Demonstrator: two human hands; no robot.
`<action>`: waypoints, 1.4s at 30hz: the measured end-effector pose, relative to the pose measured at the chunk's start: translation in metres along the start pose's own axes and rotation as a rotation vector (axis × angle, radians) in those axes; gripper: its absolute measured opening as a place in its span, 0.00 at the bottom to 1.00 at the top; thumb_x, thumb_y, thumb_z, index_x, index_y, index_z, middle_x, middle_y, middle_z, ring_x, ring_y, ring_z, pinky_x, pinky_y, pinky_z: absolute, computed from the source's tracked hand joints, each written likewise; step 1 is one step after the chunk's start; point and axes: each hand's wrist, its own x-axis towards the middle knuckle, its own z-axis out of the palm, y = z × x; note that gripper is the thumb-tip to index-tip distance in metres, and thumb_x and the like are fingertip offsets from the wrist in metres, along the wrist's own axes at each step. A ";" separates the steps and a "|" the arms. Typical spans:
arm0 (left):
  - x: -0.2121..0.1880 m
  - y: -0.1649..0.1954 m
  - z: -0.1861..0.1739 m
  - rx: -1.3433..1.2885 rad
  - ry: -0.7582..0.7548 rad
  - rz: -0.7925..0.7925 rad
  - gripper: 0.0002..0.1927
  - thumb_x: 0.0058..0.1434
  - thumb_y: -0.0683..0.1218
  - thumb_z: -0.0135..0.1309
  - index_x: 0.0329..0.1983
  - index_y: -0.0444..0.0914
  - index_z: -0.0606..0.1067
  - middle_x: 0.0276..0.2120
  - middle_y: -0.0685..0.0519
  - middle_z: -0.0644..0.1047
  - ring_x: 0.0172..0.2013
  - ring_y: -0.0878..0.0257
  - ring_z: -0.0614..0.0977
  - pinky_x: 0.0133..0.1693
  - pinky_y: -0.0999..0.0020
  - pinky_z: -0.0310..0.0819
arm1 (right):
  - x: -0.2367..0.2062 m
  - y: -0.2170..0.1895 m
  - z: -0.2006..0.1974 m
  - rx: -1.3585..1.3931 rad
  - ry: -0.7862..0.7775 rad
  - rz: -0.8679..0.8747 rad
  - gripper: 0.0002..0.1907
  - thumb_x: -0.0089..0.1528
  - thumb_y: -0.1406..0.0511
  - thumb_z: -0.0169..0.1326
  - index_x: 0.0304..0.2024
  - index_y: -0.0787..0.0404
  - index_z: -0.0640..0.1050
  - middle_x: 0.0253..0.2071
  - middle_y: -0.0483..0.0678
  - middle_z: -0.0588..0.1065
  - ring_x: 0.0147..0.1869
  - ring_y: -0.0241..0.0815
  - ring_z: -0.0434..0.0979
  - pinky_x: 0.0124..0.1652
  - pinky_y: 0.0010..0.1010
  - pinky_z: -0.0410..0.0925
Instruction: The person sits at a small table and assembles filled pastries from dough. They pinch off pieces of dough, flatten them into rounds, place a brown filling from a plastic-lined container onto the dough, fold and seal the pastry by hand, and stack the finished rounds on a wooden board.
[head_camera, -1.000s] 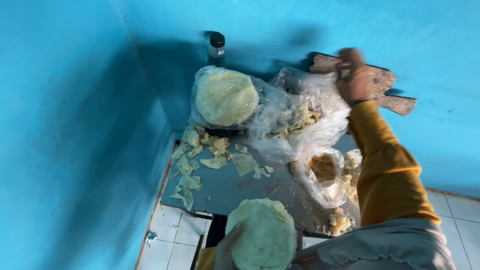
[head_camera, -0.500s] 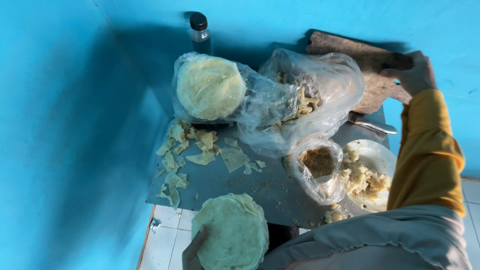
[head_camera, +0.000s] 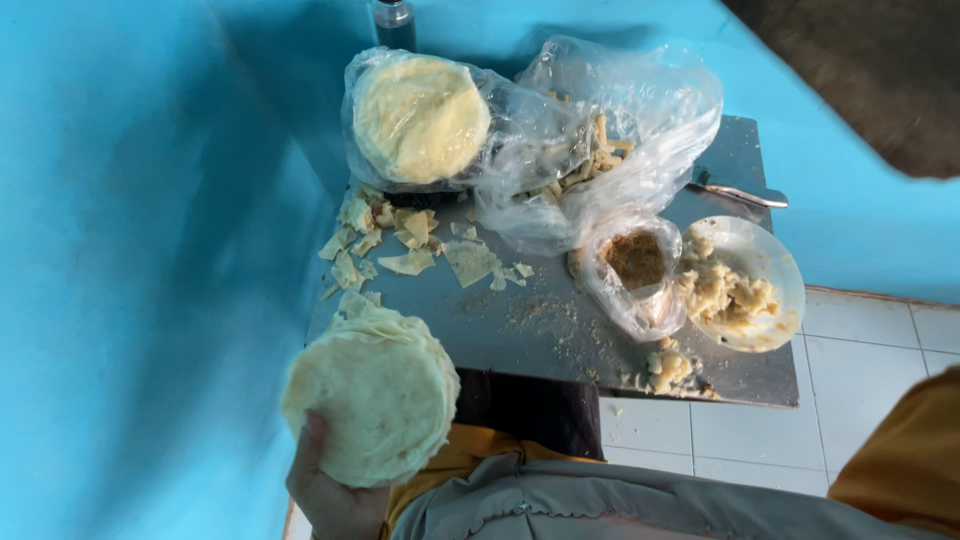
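My left hand (head_camera: 330, 492) grips a stack of round, pale dough wrappers (head_camera: 372, 395) from below, at the near left corner of a small metal table (head_camera: 520, 330). My right hand is out of sight; only its orange sleeve (head_camera: 905, 465) shows at the lower right. A brown wooden board (head_camera: 860, 70) fills the upper right corner, blurred and close to the camera. A clear bag with another round stack of wrappers (head_camera: 420, 118) lies at the table's far left.
Torn dough scraps (head_camera: 390, 235) litter the table's left side. A large clear bag of strips (head_camera: 620, 130), a small bag of brown crumbs (head_camera: 635, 262), a white plate of filling (head_camera: 740, 285) and a metal utensil (head_camera: 735, 193) crowd the right. A bottle (head_camera: 393, 15) stands by the blue wall.
My right hand held the wooden board against the wall; the board now looms large and blurred at the upper right, and the hand has left the view. The left hand keeps holding the wrappers.
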 end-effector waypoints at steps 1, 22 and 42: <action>-0.006 0.006 0.002 0.001 -0.023 0.023 0.33 0.66 0.56 0.48 0.71 0.37 0.64 0.63 0.44 0.73 0.61 0.45 0.74 0.58 0.42 0.70 | -0.013 -0.013 0.012 0.043 -0.022 0.001 0.22 0.62 0.64 0.63 0.55 0.63 0.70 0.48 0.49 0.80 0.47 0.38 0.80 0.47 0.29 0.74; -0.075 0.052 -0.043 0.054 -0.011 -0.015 0.34 0.65 0.58 0.49 0.71 0.39 0.62 0.60 0.44 0.73 0.59 0.45 0.76 0.53 0.42 0.74 | -0.169 0.061 0.254 -0.433 -0.454 0.423 0.23 0.59 0.63 0.66 0.54 0.60 0.73 0.47 0.53 0.77 0.50 0.47 0.78 0.49 0.38 0.72; 0.027 0.019 0.045 0.148 -0.160 -0.047 0.34 0.66 0.55 0.52 0.71 0.36 0.64 0.62 0.45 0.73 0.60 0.46 0.76 0.58 0.43 0.73 | -0.245 0.010 0.244 -0.736 -0.490 0.112 0.38 0.52 0.68 0.50 0.69 0.55 0.69 0.75 0.54 0.62 0.82 0.55 0.54 0.77 0.62 0.38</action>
